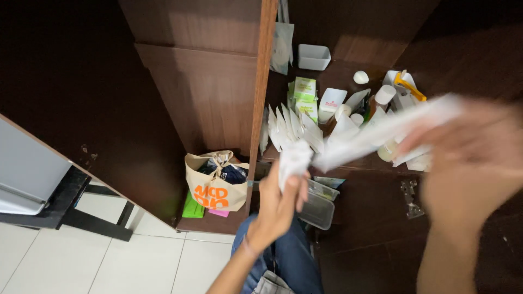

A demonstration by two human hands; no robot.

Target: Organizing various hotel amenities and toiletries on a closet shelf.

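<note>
The left hand (278, 204) is closed around one bunched end of a white cloth (348, 147), whose length runs up and rightward over the cluttered shelf (348, 71) to the blurred right hand (468, 158), apparently gripping its far end.

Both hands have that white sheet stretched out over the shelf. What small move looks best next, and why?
Probably bring the right hand toward the left hand to fold the white sheet in half. The sheet is pulled taut between them, bunched in the left fist and motion-blurred at the right, and it hangs just over the crowded shelf of small packets, so folding in the air seems less likely to knock anything.
</note>
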